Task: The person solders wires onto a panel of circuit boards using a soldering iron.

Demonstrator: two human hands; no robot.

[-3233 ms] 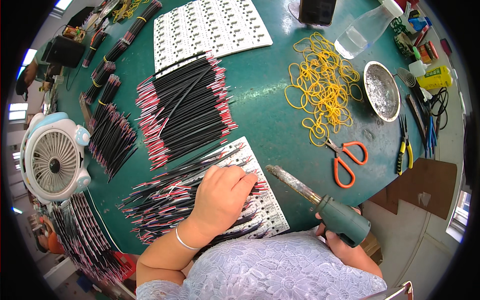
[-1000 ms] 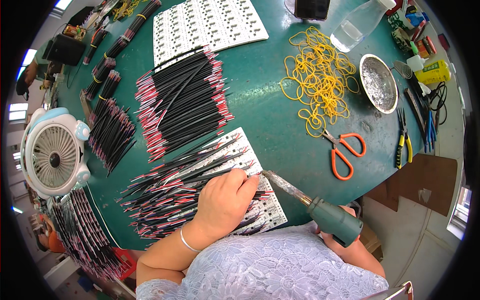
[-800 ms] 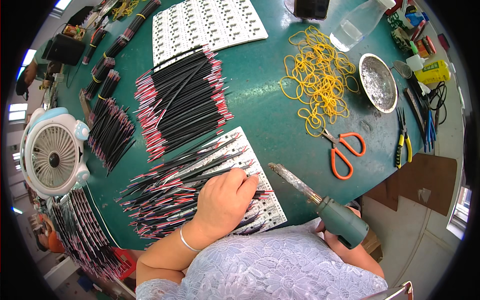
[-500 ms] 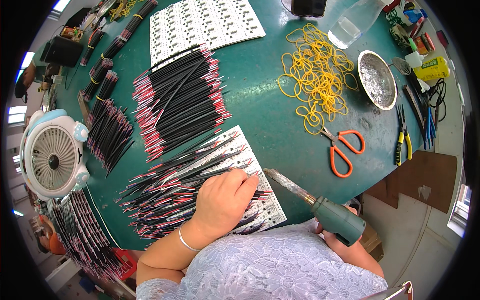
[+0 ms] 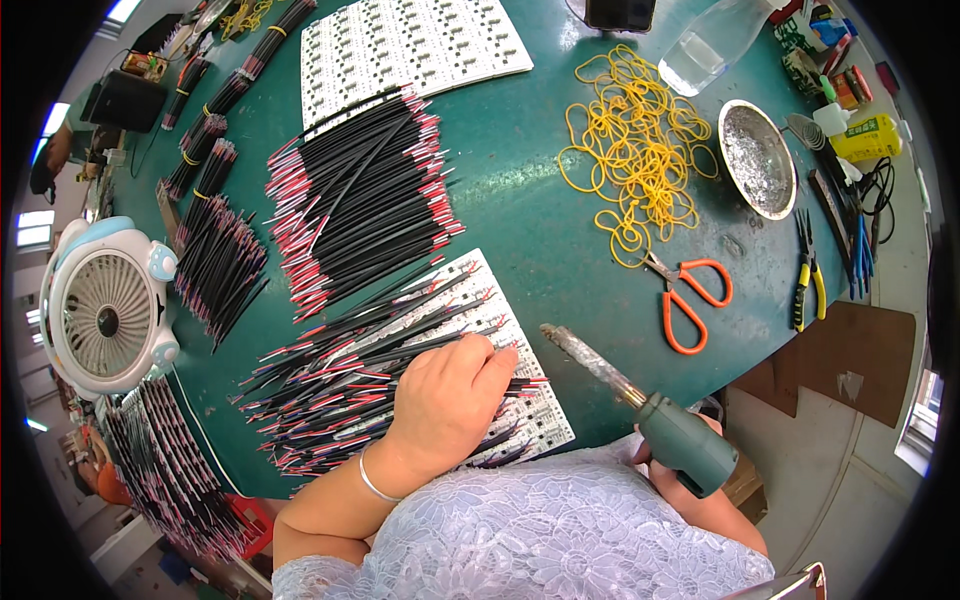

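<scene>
My left hand (image 5: 450,400) rests over a white circuit board (image 5: 545,415) at the near middle of the table. Its fingers are curled and the thumb is pressed in; what they pinch is hidden beneath. Black cables (image 5: 340,375) with red and white stripped ends lie across this board, to the left of the hand and under it. In my right hand (image 5: 672,480) is a soldering iron (image 5: 685,445) with a thick green handle. Its crusted metal tip points up and left, apart from the board's right edge.
A pile of black cables (image 5: 370,200) lies beyond the board, below stacked white boards (image 5: 410,45). To the right are yellow cords (image 5: 640,150), orange-handled scissors (image 5: 685,305), a metal bowl (image 5: 757,160) and pliers (image 5: 808,275). A fan (image 5: 105,310) stands left.
The soldering iron has shifted slightly right, its tip drawing away from my left hand and the board's edge. My left hand has hardly moved.
</scene>
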